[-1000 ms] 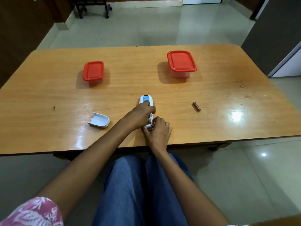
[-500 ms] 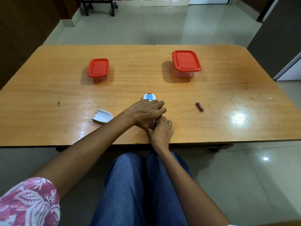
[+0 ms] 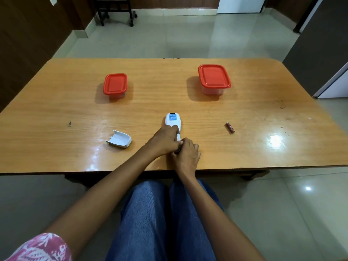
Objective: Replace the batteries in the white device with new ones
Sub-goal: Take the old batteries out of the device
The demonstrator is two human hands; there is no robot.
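The white device [image 3: 173,120] lies back side up near the table's front edge, a blue label at its far end. My left hand [image 3: 164,141] covers and grips its near half. My right hand [image 3: 188,153] is curled at the device's near end, fingertips pinched on something small and dark there; I cannot tell for sure that it is a battery. The device's white battery cover [image 3: 119,141] lies loose to the left. One reddish-brown battery [image 3: 230,127] lies on the table to the right.
Two clear containers with red lids stand farther back on the wooden table [image 3: 56,110]: a small container [image 3: 115,84] at left and a larger container [image 3: 214,76] at right. My legs in blue jeans are under the front edge.
My left hand had slid forward over the device, then drew back, so more of the device's far end shows again. My right hand stays at the near end. The camera view shifted slightly.
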